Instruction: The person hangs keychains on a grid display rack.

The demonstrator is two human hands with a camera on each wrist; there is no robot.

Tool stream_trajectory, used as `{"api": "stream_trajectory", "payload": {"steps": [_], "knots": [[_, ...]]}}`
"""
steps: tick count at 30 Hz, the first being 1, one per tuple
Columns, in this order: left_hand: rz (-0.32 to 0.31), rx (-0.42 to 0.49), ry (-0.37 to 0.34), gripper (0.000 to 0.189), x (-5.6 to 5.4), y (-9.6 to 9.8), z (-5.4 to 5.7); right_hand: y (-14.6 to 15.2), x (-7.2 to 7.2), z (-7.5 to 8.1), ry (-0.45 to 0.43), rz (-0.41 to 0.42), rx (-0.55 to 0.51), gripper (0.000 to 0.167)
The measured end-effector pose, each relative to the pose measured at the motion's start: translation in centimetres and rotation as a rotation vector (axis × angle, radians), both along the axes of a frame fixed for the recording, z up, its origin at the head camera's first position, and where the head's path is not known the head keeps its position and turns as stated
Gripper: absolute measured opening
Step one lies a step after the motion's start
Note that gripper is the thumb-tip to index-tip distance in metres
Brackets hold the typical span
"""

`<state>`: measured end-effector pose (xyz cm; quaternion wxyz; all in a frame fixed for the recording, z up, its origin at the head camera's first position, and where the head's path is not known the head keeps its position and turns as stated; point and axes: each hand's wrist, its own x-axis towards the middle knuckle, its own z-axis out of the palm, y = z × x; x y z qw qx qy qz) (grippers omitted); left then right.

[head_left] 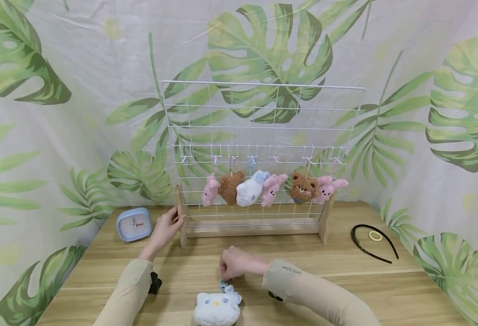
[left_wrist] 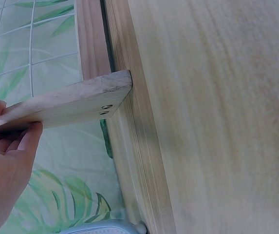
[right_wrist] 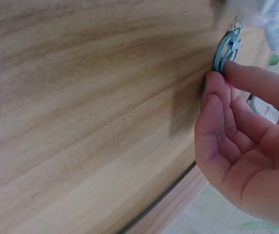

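My left hand grips the wooden side post of a display rack, thumb on one face and fingers on the other in the left wrist view. Low over the table, my right hand pinches a blue ring clasp between thumb and fingers. That clasp belongs to a white cat plush keychain with a blue bow and yellow nose, face up at the table's near side. In the right wrist view the plush is blurred and partly cut off at the top.
A white wire grid rises from the rack, hung with pink rabbit plushes, brown bear plushes and a white plush. A blue alarm clock stands left. Right lie a black headband and a yellow ring.
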<state>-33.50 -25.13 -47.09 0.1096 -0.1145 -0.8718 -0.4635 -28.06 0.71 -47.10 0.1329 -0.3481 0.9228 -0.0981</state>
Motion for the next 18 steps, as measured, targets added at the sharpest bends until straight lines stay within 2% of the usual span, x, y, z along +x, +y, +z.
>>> {"api": "stream_trajectory", "payload": {"steps": [5,10,14,18], "knots": [[-0.002,-0.003,-0.003,0.049,-0.1,0.0,0.0,-0.3,0.2,0.3,-0.037,0.000,0.037,0.025],[-0.006,0.000,-0.005,0.048,-0.1,0.0,-0.1,-0.3,0.4,0.5,-0.028,0.014,0.043,0.022],[-0.004,0.002,-0.004,0.047,-0.1,-0.1,-0.1,0.1,0.2,0.9,-0.041,0.018,0.006,0.020],[-0.002,-0.005,0.002,0.046,-0.1,-0.1,-0.1,0.6,0.0,1.9,-0.089,0.061,-0.080,0.016]]}}
